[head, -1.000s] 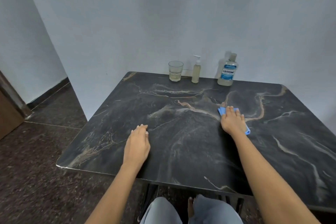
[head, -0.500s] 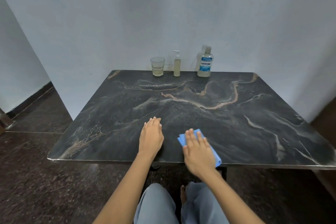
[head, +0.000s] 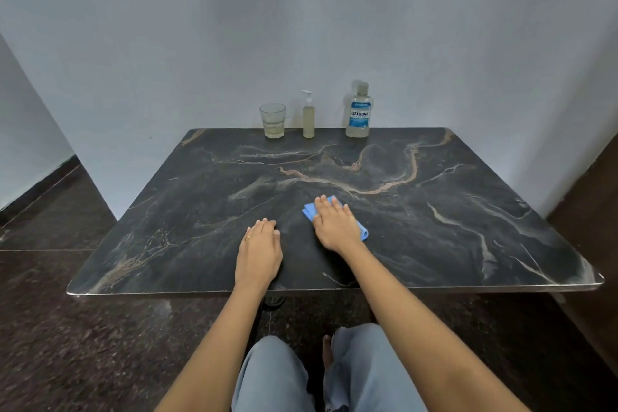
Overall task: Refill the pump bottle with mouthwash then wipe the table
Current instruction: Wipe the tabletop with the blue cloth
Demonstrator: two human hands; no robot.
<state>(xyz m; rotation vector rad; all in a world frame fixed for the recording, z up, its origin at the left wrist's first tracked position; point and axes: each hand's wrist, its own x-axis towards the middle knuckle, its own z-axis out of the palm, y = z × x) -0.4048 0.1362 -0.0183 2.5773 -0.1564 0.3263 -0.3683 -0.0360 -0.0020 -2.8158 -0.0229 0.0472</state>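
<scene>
My right hand (head: 336, 226) presses flat on a folded blue cloth (head: 310, 211) near the middle of the dark marble table (head: 434, 211); most of the cloth is hidden under the palm. My left hand (head: 259, 252) rests flat on the tabletop to its left, near the front edge, fingers straight. At the table's back edge stand a small pump bottle (head: 308, 117) with yellowish liquid and a capped Listerine mouthwash bottle (head: 359, 114), both upright against the wall.
A drinking glass (head: 273, 120) with a little liquid stands left of the pump bottle. A pale wall runs behind the table. Dark stone floor lies to the left and in front. My knees in light jeans are below the front edge.
My right hand slid the cloth from the right middle toward the front edge, then pushed it back away from me toward the centre. My left hand stayed flat near the front.
</scene>
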